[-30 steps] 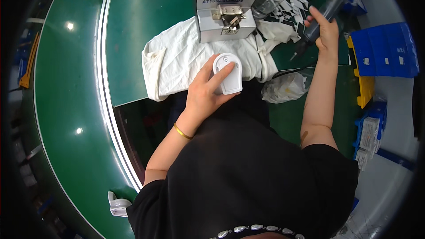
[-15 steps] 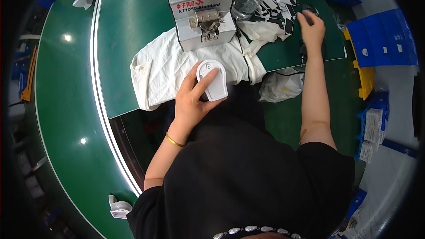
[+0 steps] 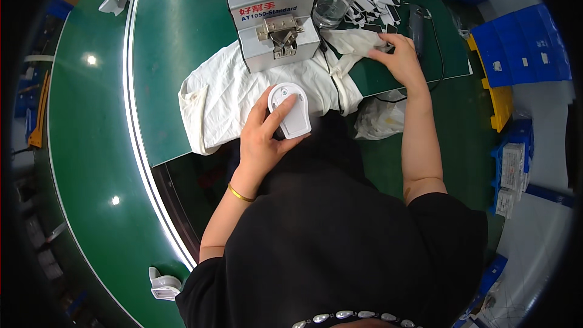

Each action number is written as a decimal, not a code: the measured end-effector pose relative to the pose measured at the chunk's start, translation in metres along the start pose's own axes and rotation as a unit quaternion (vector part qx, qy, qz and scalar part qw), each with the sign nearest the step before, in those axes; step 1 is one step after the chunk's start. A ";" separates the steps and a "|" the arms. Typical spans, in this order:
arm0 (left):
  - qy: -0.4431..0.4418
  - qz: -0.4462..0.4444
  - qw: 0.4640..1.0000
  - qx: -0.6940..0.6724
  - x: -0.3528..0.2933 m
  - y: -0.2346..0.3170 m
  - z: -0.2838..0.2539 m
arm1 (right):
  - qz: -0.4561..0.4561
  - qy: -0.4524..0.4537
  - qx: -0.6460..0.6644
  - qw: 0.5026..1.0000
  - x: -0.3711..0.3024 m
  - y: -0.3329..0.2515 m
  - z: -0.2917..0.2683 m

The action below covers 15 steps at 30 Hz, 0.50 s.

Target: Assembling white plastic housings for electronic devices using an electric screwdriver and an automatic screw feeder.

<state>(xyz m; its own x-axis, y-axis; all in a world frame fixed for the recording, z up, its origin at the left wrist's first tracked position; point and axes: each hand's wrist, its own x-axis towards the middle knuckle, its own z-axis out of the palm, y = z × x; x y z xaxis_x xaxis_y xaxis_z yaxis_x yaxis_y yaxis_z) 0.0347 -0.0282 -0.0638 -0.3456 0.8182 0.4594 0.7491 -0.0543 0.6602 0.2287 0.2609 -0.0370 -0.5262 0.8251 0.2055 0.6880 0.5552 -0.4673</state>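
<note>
My left hand [image 3: 265, 136] is closed around a white plastic housing [image 3: 295, 115], rounded at one end and narrower at the other. The thumb presses into its recessed face, where a small round screw spot shows. At the right, my right hand [image 3: 401, 64] is held with thumb and forefinger apart, at the end of a crumpled white cloth [image 3: 352, 42]. Nothing shows gripped in it. Just beyond that hand, a dark corded electric screwdriver [image 3: 416, 23] lies on the green table.
A grey machine [image 3: 267, 21] with a metal clamp stands on white fabric [image 3: 225, 94]. Beside it are a clear bottle [image 3: 334, 3] and a heap of small white and black pieces [image 3: 373, 1]. A plastic bag [image 3: 379, 121] hangs by the table edge. Blue bins [image 3: 519, 48] stand far right.
My right hand has moved left and nearer, from beside the screwdriver to the end of the white cloth. The screwdriver now lies clear of it. My left hand still holds the housing.
</note>
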 end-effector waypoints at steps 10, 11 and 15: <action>0.005 0.012 1.000 0.007 0.000 -0.002 0.001 | -0.035 -0.014 0.571 0.820 0.010 0.010 -0.011; 0.004 0.010 1.000 0.007 0.000 -0.002 0.001 | -0.045 -0.030 0.632 0.773 0.012 0.010 -0.014; 0.005 0.013 1.000 0.006 -0.001 -0.003 0.001 | -0.027 -0.020 0.690 0.723 0.017 0.001 -0.021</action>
<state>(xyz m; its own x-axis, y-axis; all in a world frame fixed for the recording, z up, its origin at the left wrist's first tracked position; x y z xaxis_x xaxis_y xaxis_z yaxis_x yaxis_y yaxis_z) 0.0331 -0.0277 -0.0671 -0.3318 0.8112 0.4815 0.7649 -0.0674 0.6406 0.2307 0.2775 -0.0161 -0.5670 0.7871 0.2428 -0.4732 -0.0700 -0.8782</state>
